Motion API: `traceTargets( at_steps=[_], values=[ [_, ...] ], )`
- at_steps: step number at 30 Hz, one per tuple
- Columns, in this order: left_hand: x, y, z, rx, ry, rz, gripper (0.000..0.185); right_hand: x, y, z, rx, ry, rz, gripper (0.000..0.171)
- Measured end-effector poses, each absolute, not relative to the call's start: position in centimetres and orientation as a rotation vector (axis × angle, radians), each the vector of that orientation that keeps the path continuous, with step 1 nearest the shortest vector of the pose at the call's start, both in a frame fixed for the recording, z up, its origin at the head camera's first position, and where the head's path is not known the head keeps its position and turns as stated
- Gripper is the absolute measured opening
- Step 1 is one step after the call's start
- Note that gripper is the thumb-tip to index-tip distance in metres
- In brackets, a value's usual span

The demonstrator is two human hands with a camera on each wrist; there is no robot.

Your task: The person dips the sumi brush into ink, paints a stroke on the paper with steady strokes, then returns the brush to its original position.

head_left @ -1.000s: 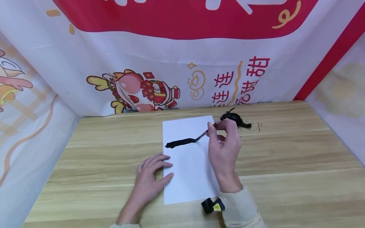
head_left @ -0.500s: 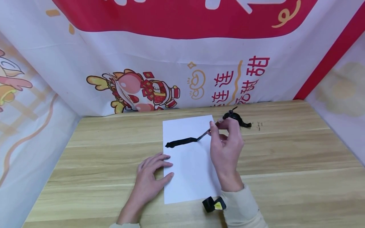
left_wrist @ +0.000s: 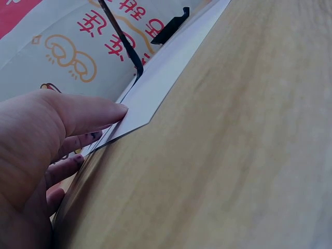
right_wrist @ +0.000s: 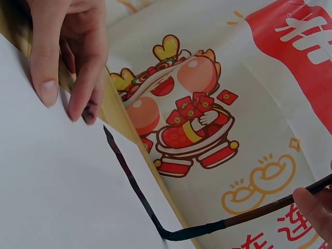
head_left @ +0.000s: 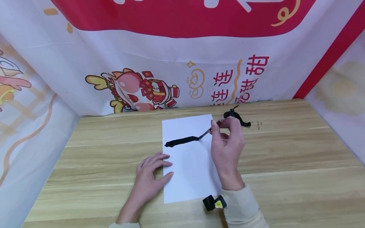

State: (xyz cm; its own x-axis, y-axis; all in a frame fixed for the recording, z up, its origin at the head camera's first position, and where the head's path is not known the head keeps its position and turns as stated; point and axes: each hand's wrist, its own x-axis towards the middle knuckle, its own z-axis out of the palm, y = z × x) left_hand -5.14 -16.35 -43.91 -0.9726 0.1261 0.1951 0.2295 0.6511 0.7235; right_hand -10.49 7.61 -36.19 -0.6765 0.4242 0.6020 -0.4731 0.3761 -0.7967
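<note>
Head view: our right hand (head_left: 226, 148) pinches the thin dark-handled ink brush (head_left: 206, 134), tip at the black stroke's end on the white paper sheet (head_left: 189, 171). Left hand (head_left: 149, 177), fingers spread, pins the sheet's edge w/ thumb. Best drag steadily, keep even pressure.

You face a light wooden table (head_left: 285, 152) boxed in by white banner walls (head_left: 159, 60): a red band on top, a cartoon mascot (head_left: 134, 90) and red Chinese characters (head_left: 242, 80) behind.
</note>
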Motion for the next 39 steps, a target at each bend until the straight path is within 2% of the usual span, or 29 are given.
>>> traceTargets(
  at_steps=[16, 39],
  values=[
    [-5.2, -16.4, -44.1, -0.301, -2.726, -1.230, 0.030, -10.6, 8.2, -36.0, 0.014, -1.837, 1.360, 0.015],
    [-5.2, -16.3, -43.9, -0.294, -2.731, -1.235, 0.029, -10.7, 9.0, -35.8, -0.021, -1.842, 1.334, 0.017]
  ],
)
